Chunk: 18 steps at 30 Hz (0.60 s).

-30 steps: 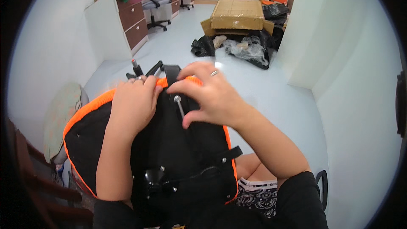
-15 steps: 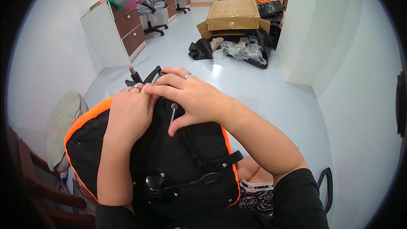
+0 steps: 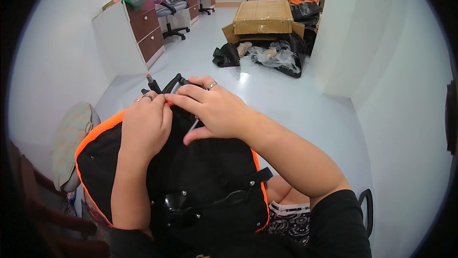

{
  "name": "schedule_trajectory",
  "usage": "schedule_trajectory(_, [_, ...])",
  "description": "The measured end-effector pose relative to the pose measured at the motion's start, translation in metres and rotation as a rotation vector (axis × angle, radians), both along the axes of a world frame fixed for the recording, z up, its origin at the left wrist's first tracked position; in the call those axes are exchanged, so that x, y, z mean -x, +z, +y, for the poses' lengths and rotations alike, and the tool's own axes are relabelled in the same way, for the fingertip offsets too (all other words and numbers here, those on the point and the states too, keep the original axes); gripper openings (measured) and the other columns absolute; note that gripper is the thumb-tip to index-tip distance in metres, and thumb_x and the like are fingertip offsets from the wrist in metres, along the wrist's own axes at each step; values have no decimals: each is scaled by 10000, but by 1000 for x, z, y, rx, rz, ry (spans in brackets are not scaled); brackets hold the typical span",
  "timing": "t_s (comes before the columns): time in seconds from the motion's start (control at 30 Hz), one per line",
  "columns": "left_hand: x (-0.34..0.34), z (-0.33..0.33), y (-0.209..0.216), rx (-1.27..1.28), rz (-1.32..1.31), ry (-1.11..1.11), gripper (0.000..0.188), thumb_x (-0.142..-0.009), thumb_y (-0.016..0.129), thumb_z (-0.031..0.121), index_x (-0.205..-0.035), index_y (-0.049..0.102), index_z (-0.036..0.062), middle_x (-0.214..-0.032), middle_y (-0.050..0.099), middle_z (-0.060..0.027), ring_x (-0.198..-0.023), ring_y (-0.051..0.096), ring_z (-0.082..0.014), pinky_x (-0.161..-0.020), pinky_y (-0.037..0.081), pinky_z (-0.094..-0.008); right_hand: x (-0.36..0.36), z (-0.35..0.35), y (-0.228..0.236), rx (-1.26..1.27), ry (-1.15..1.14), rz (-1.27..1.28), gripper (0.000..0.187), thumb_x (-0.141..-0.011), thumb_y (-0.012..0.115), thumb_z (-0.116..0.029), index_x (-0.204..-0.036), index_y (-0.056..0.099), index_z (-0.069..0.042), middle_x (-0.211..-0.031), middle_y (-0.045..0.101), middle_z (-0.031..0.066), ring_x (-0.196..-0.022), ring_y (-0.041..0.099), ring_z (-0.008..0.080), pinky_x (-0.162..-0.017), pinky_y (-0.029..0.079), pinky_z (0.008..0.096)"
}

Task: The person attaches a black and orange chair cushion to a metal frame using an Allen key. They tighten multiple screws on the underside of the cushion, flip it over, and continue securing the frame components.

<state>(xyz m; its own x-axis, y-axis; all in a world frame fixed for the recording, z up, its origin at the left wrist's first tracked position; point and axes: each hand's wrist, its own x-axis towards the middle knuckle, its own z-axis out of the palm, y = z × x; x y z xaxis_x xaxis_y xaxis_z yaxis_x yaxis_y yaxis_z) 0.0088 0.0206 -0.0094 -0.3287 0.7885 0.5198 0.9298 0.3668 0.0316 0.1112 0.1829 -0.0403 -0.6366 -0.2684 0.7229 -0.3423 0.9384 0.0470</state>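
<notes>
Your left hand [image 3: 144, 126] is curling over the far edge of the black cushion [image 3: 210, 177], grip unclear; your half-open right hand [image 3: 217, 110] is touching a metal rod [image 3: 192, 125].

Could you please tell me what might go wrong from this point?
The thin metal rod at the right hand could slip, perhaps scraping the skin. The orange-trimmed black chair part might tilt if the left hand, placed at its far edge, eased off.
</notes>
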Motion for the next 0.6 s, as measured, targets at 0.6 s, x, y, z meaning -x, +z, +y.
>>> schedule_trajectory(0.6, [-11,3,-2,-151,-58,-28,226,-834,493,97,-1036,478,-6,-828,616,-193,-823,580,-370,-731,427,-449,17,-29,-21,331,-169,242,350,-788,648,-139,-1124,568,-193,-870,626,37,-970,575,365,-768,501,427])
